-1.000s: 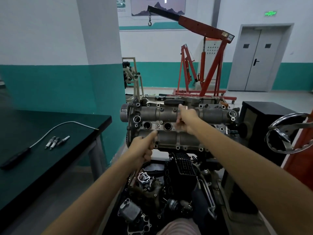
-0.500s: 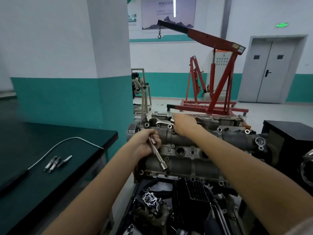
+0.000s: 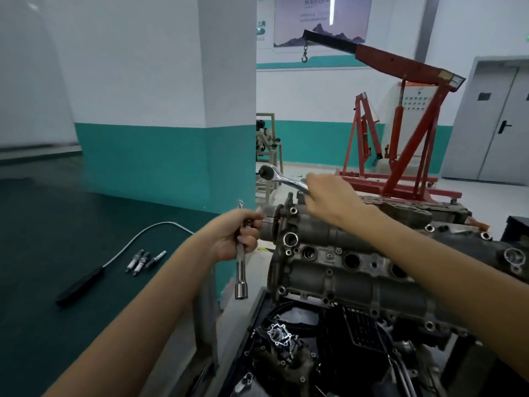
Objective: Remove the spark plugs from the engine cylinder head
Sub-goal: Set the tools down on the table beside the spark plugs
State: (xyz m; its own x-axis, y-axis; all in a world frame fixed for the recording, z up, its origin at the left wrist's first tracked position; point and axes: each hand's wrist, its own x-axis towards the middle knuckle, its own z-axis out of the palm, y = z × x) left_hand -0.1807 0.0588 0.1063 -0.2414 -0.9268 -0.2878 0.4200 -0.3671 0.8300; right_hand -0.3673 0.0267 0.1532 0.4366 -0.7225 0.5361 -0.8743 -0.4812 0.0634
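On our left lies a dark green counter (image 3: 43, 253) carrying a black-handled tool (image 3: 81, 286) and three removed spark plugs (image 3: 144, 260) side by side. A white and teal pillar (image 3: 171, 124) stands behind it. Our left hand (image 3: 233, 234) grips a long socket extension (image 3: 241, 270), held upright off the engine. Right of it sits the grey cylinder head (image 3: 343, 270), its plug wells open. Our right hand (image 3: 329, 196) grips a ratchet wrench (image 3: 282, 177) above it. A red engine crane (image 3: 400, 124) stands beyond.
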